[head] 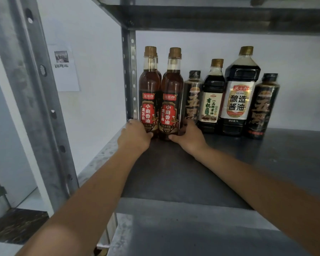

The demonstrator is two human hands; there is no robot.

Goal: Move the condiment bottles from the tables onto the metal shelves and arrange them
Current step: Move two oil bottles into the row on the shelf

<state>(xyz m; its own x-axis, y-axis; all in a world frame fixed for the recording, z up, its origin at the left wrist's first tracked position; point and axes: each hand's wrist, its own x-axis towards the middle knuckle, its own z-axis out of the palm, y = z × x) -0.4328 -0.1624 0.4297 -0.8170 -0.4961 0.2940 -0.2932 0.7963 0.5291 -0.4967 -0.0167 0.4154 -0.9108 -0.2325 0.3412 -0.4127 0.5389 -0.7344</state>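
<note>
Both hands work at the back left corner of the metal shelf, where two tall sesame oil bottles stand upright side by side, touching. The left hand wraps the foot of the left oil bottle, its grip closed with the thumb across the front and the fingers round the outer side, near the upright post. The right hand holds the foot of the right oil bottle the same way, its fingers reaching in beside the dark sauce bottle. Another neck shows just behind the left oil bottle, so a second row seems to stand there.

The step looks like squaring this pair into line. Holding low is sensible: these bottles are tall and narrow, and a push higher up could tip them. Slide them flat on the shelf rather than lifting, press them back gently until they meet the row behind, and turn the red labels to face front. The right fingers have little room, so draw them out straight toward the front edge to avoid dragging the dark sauce bottle. To its right, the small soy sauce bottle, the large soy sauce bottle and a second dark bottle stand close together; the last sits a little forward and seems to want nudging back.
</note>
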